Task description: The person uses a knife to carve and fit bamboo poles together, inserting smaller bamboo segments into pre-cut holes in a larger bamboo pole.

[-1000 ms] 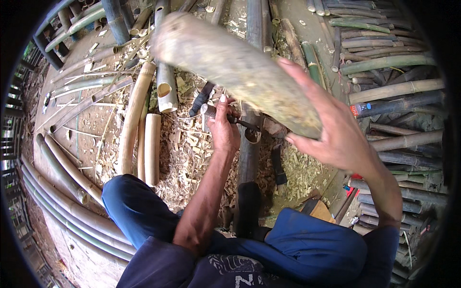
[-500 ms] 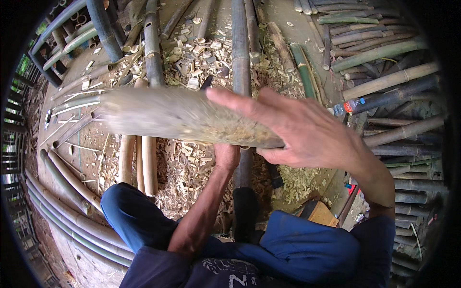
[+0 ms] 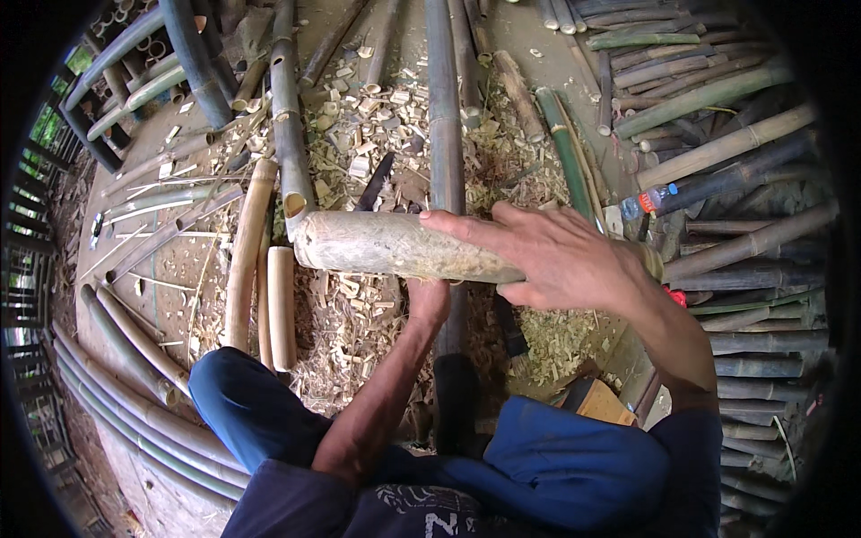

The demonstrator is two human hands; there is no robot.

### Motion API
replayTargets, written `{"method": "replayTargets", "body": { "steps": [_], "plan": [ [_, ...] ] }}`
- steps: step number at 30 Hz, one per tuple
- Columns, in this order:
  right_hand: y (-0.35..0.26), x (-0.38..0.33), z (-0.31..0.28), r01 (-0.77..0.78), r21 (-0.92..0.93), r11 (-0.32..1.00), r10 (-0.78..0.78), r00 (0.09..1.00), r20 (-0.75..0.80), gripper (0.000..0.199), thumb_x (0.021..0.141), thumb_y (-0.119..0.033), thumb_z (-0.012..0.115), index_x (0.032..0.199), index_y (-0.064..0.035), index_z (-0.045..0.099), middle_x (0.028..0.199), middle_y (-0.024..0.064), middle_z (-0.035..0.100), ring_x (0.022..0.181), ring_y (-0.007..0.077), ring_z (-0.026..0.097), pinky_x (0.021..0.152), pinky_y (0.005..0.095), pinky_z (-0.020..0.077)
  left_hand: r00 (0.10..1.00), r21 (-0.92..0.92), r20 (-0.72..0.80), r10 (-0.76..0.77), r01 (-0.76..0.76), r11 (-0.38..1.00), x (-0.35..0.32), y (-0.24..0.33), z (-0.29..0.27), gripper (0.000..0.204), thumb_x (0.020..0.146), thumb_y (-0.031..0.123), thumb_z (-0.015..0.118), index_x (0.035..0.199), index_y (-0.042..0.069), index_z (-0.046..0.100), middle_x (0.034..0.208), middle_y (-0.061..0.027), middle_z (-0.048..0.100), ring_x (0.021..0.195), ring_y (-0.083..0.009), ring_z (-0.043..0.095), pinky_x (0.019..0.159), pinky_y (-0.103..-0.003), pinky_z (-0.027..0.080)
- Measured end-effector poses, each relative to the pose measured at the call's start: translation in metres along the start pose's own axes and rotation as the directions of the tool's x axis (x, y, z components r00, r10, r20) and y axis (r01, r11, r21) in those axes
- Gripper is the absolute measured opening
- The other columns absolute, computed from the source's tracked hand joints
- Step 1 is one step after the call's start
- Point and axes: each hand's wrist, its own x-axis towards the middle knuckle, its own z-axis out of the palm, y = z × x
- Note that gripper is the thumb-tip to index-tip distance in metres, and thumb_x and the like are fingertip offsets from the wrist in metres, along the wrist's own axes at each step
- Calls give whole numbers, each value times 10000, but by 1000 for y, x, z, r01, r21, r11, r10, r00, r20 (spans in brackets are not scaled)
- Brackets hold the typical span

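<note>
A thick, pale bamboo section (image 3: 377,244) with a rough, mottled surface lies crosswise in front of me. My right hand (image 3: 547,255) grips it from above, index finger stretched along its top and thumb on the near side. The bamboo's right end (image 3: 652,262) shows past my wrist. My left hand (image 3: 429,300) is under the middle of the bamboo, its fingers hidden behind it. Beyond the bamboo a dark blade (image 3: 375,184) shows among the chips, its lower end covered. A long dark bamboo pole (image 3: 444,125) runs away from me beneath the held section.
Wood chips (image 3: 354,314) cover the ground around the pole. Pale bamboo lengths (image 3: 281,309) lie by my left knee. A bamboo stack (image 3: 762,350) fills the right side. A plastic bottle (image 3: 650,201) lies beside it. A brush-like tool (image 3: 511,332) rests right of the pole.
The bamboo section, blurred by motion before, has moved right; its left end is sharp now, and its right end shows past my right wrist. More of the dark blade is visible.
</note>
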Motion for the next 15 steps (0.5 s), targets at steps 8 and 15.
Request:
{"method": "replayTargets", "body": {
  "steps": [8, 15],
  "plan": [
    [19, -7, 18, 171, 242, 955, -103, 958, -269, 1064, 721, -71, 780, 1588, -338, 225, 1203, 166, 628, 1023, 341, 656, 966, 455, 539, 942, 387, 164, 293, -334, 859, -21, -7, -43, 423, 869, 98, 688, 1205, -60, 484, 1096, -146, 569, 1009, -233, 590, 985, -386, 467],
    [20, -3, 20, 125, 284, 951, -50, 965, -257, 1059, 704, -69, 784, 1582, -320, 248, 1337, 170, 601, 1157, 352, 628, 1055, 473, 494, 938, 416, 109, 329, -343, 842, -12, -34, -45, 263, 893, 79, 653, 1081, -78, 558, 1064, -136, 588, 937, -213, 612, 881, -354, 501]
  ]
}}
